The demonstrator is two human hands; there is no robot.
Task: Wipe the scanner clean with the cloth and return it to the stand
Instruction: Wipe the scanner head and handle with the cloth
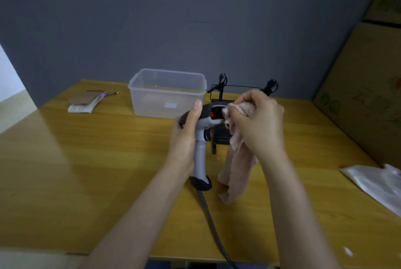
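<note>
A grey and black handheld scanner (200, 156) is held upright above the table, its red window facing right. My left hand (186, 136) grips its head and handle from the left. My right hand (258, 123) holds a pink cloth (238, 160) bunched against the scanner's window, and the rest of the cloth hangs down to the table. The scanner's grey cable (213, 225) runs down toward me off the table edge. The black wire stand (221, 136) sits on the table right behind the scanner, partly hidden by my hands.
A clear plastic tub (167, 93) stands at the back centre of the wooden table (86, 171). Papers, a card and a pen (86, 100) lie at the back left. A white plastic bag (377, 184) lies at the right edge, beside stacked cardboard boxes (368, 95).
</note>
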